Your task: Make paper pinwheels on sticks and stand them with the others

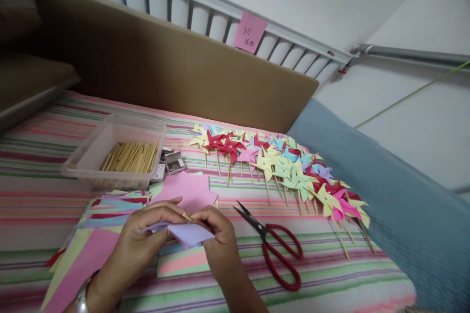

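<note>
Lavender paper (191, 234) runs crosswise, one corner pointing right.

Past the scissors (262, 231) my right hand (220, 235) has a bare lane to the cloth's (345, 286) near right corner; pinwheels (299, 181) block the right edge, cardboard (183, 76) the far edge.

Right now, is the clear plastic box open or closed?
Open: the clear plastic box has no lid on, and wooden sticks show inside.
</note>
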Demonstrator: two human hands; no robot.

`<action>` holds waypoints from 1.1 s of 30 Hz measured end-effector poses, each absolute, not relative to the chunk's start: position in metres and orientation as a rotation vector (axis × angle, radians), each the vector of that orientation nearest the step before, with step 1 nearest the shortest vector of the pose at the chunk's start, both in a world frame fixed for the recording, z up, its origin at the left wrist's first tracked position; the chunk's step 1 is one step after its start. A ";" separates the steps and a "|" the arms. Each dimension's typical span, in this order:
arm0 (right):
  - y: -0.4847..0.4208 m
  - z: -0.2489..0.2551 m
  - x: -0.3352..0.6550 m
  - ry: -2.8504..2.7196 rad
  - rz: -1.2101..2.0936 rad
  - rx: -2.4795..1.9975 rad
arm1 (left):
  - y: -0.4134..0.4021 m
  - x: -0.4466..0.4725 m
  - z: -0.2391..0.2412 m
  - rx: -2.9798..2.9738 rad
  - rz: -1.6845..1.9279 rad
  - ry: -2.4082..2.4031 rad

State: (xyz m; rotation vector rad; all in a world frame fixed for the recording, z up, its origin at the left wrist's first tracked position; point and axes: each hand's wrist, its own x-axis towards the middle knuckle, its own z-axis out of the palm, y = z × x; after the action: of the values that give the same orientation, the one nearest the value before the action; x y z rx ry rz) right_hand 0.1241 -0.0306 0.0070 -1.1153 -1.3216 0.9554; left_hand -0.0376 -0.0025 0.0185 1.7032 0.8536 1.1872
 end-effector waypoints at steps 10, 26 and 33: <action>-0.031 0.002 0.122 -1.371 0.866 -1.122 | -0.004 -0.038 0.022 1.673 1.171 0.849; -0.033 0.001 0.117 -1.341 0.864 -1.104 | -0.003 -0.038 0.019 1.673 1.194 0.854; -0.034 0.001 0.117 -1.342 0.870 -1.108 | -0.003 -0.039 0.013 1.632 1.210 0.866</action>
State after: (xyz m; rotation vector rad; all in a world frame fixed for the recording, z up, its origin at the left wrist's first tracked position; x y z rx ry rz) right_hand 0.1173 -0.0335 0.0007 -1.1075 -1.3418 0.8703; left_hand -0.0387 -0.0027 0.0127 1.6323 0.8660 1.2099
